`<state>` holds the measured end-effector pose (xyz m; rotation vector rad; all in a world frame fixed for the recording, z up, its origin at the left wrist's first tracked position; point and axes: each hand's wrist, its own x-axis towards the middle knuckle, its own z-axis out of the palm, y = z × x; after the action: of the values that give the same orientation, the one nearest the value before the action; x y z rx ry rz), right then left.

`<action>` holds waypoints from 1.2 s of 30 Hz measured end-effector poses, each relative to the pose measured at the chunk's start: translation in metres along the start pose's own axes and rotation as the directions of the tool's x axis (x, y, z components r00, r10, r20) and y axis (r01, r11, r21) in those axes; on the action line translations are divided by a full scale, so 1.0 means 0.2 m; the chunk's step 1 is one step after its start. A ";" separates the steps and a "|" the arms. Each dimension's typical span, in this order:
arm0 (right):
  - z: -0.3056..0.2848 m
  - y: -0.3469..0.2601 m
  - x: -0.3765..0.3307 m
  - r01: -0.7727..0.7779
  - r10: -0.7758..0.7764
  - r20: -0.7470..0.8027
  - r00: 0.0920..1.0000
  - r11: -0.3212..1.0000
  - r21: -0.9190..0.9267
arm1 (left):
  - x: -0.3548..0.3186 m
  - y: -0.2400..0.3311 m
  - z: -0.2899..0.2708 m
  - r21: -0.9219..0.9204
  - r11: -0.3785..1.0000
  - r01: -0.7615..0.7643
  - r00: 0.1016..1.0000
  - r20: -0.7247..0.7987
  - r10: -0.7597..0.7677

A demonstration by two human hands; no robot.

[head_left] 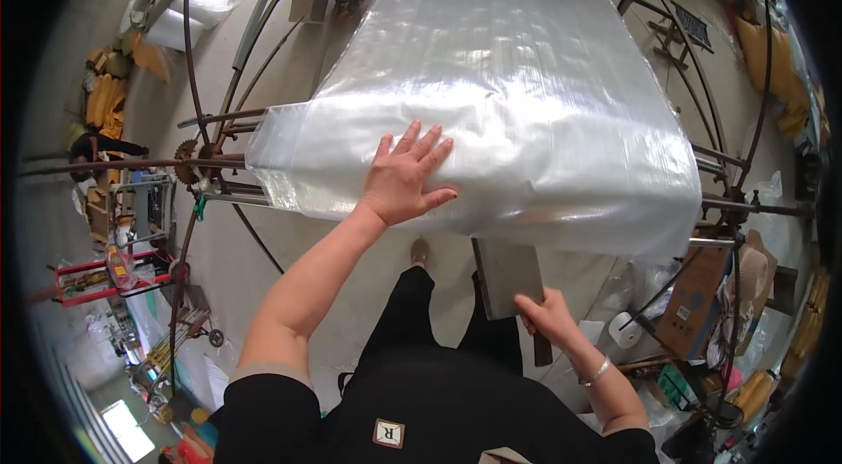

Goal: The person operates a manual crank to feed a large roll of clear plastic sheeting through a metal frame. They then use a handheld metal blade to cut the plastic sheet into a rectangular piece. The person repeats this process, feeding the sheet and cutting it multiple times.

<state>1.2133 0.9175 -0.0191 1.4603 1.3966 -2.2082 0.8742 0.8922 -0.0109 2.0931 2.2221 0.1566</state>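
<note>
A wide sheet of clear, shiny plastic film [544,148] comes down from the far side and drapes over the bars of a metal frame in front of me. My left hand [403,179] lies flat on the film near its front edge, left of the middle, with the fingers spread. Below that edge, to the right, my right hand [551,317] is closed round a cleaver [504,278] with a broad, rectangular grey blade. The blade's upper end meets the film's lower edge in the picture; whether they touch, I cannot tell.
Thin, dark curved metal rods [188,34] of the frame arch up on both sides. A rusty sprocket [185,161] sits on the left shaft. Cardboard [688,310] and a white roll [624,331] stand low on the right. Farther left is a red-framed cart [79,284].
</note>
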 end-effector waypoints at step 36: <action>0.52 -0.26 0.47 0.160 -0.159 0.166 0.973 0.987 0.012 | 0.04 0.01 0.01 -0.076 0.997 0.002 0.999 -0.046 -0.005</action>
<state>1.0687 0.8996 -0.0520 1.1674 1.5062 -2.3605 0.8762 0.8999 -0.0120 2.0670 2.2081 0.2868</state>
